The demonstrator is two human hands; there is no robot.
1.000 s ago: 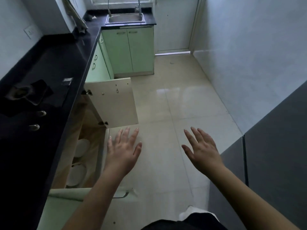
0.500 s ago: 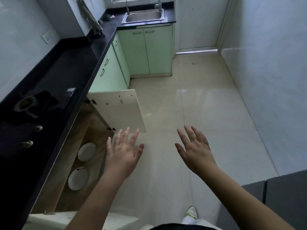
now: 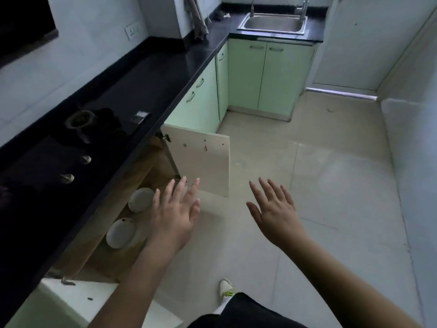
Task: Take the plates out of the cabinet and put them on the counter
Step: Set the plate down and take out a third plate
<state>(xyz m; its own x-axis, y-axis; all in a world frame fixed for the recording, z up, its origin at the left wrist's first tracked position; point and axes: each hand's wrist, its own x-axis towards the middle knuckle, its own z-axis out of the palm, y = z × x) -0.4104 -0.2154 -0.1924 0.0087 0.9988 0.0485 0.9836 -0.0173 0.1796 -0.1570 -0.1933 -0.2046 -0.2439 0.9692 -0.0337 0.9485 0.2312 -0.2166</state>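
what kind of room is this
Most likely a small home kitchen: a steel sink with a tap set in a black counter, a gas hob with knobs, and green cabinets, one open with white plates inside.

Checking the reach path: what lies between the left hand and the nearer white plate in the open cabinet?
Nothing. In the head view the left hand hovers just right of the nearer white plate, partly overlapping it.
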